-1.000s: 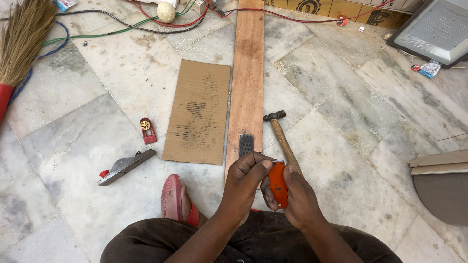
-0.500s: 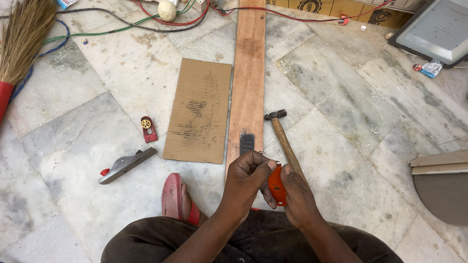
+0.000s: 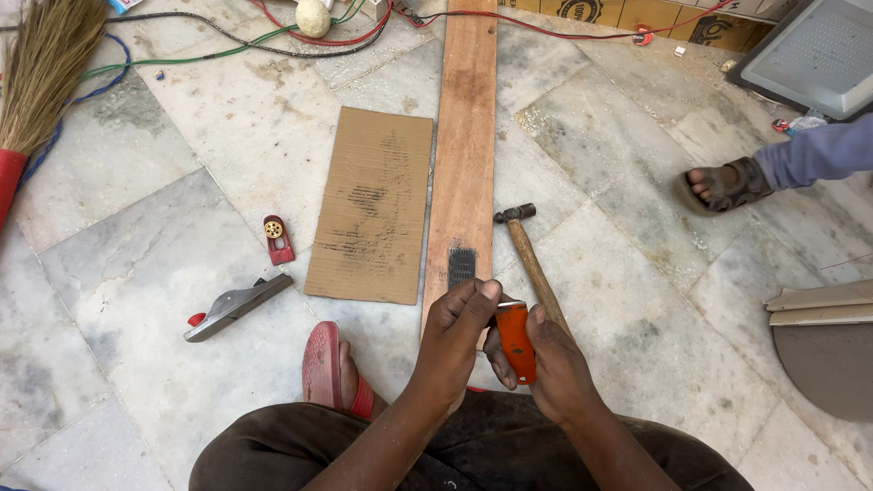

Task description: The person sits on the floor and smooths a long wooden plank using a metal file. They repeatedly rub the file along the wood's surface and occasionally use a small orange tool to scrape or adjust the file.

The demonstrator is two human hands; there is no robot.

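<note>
Both hands are together over the near end of a long wooden plank (image 3: pixel 466 136) that lies on the marble floor. My right hand (image 3: pixel 553 364) grips an orange handle (image 3: pixel 515 338) of a small tool. My left hand (image 3: pixel 456 338) pinches the top end of that tool with thumb and fingers. A small dark ridged metal piece (image 3: pixel 461 265) rests on the plank just beyond my fingers. A wooden-handled hammer (image 3: pixel 531 264) lies on the floor right of the plank, its head pointing away from me.
A cardboard sheet (image 3: pixel 373 205) lies left of the plank. A metal hand plane (image 3: pixel 235 306) and a small red object (image 3: pixel 276 239) sit further left. My foot in a red sandal (image 3: pixel 329 365) is below. Another person's sandalled foot (image 3: pixel 723 185) stands at right. Cables (image 3: pixel 300 41), a broom (image 3: pixel 41 77).
Another person's foot and sleeve have come into view at the right. My hands hold the orange-handled tool much as before, slightly shifted.
</note>
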